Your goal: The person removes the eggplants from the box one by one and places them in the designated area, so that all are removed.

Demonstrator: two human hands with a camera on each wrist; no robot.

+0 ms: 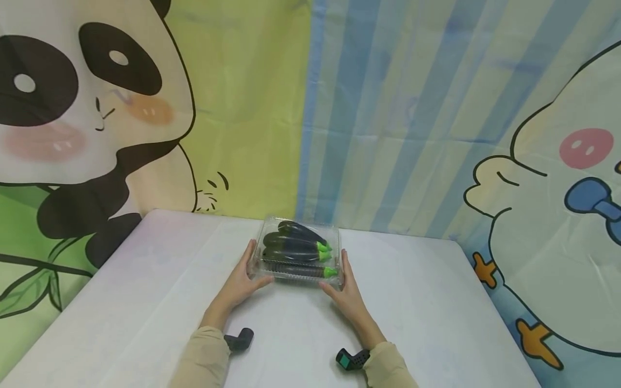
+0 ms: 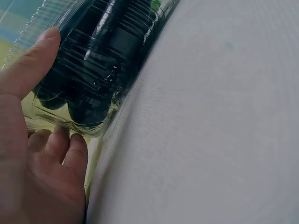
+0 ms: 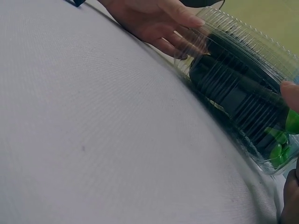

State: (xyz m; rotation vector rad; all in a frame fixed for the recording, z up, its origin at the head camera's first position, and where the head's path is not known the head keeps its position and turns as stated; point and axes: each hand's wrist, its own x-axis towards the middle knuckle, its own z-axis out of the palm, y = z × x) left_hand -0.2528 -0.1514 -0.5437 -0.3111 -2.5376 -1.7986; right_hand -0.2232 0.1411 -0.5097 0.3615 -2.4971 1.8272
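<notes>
A clear plastic box (image 1: pixel 297 279) with ridged sides stands toward the back of the white table, its front edge close over the cloth. Inside lie several dark purple eggplants (image 1: pixel 291 254), their bright green stem ends pointing right. My left hand (image 1: pixel 241 283) holds the box's left end, thumb (image 2: pixel 46 44) along the front side and fingers (image 2: pixel 74 151) against the end and underneath. At the opposite end my right hand (image 1: pixel 348 295) holds it, thumb toward the front. In the right wrist view only part of that hand (image 3: pixel 292 95) shows at the edge.
White cloth covers the table (image 1: pixel 296 334). Behind it hangs a printed curtain (image 1: pixel 388 134) with a panda on the left and a white cartoon figure on the right. A dark camera device sits at each wrist, beside the beige sleeves (image 1: pixel 204 355).
</notes>
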